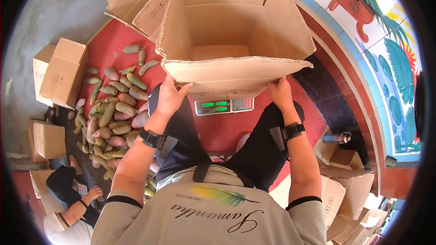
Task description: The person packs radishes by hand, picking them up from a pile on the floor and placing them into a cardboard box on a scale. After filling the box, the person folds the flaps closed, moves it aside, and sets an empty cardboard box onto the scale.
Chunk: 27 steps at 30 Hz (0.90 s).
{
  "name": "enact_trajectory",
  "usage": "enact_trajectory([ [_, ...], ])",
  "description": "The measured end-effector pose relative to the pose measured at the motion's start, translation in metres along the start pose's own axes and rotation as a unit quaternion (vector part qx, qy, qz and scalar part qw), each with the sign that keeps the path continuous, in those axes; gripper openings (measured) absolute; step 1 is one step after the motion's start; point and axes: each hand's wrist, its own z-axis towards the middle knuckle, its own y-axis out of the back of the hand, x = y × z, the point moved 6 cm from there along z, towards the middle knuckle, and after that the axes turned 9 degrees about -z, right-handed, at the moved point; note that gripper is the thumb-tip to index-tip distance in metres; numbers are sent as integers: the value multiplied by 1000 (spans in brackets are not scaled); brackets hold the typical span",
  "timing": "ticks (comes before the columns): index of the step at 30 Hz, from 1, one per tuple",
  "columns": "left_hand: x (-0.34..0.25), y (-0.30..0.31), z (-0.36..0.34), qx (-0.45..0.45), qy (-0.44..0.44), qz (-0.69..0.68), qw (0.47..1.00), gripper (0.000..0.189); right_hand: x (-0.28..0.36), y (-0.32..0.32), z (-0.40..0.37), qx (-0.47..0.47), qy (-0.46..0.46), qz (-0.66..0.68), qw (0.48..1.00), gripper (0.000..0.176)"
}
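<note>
On my feed, the left hand (171,96) and right hand (281,94) grip the carton (234,76) by its near corners, just beyond the scale display (224,106), where I judge uneven lifting could tip it.

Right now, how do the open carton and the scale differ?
The open carton is plain brown cardboard; the scale has a panel with lit green displays. The open carton looks much larger than the scale. Left hand and right hand touch the open carton, neither the scale. Both appear near mid-view.
</note>
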Motion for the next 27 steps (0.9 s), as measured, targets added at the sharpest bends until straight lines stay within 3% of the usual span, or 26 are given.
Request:
enact_trajectory([
  [2, 3, 0, 0, -12, -47, 0, 999, 54, 0, 1, 0, -2, 8, -3, 1000, 37],
  [5, -6, -2, -3, -5, -54, 31, 998, 57, 0, 1, 0, -9, 3, -12, 1000, 38],
  [12, -22, -2, -14, 34, -24, 12, 999, 68, 8, 9, -3, -43, -1, -22, 999, 36],
  [15, -19, 12, -22, 8, -87, 36, 995, 68, 4, 11, -4, -58, 31, -23, 998, 33],
  [19, -25, 56, -44, -58, -79, 86, 991, 68, -13, 12, -3, -44, 49, -3, 998, 27],
  [21, -5, 89, -57, -122, -11, 39, 992, 62, -13, 19, -6, -62, 37, 38, 997, 37],
  [23, 16, 123, -76, -164, -9, 87, 983, 60, -34, 23, -5, -67, 30, -42, 996, 37],
  [25, 43, 152, -99, -186, 58, 198, 960, 60, -45, 28, -4, -78, 45, -53, 995, 35],
  [27, 101, 185, -132, -209, 54, 217, 952, 59, -59, 30, -5, -57, -7, 35, 998, 34],
])
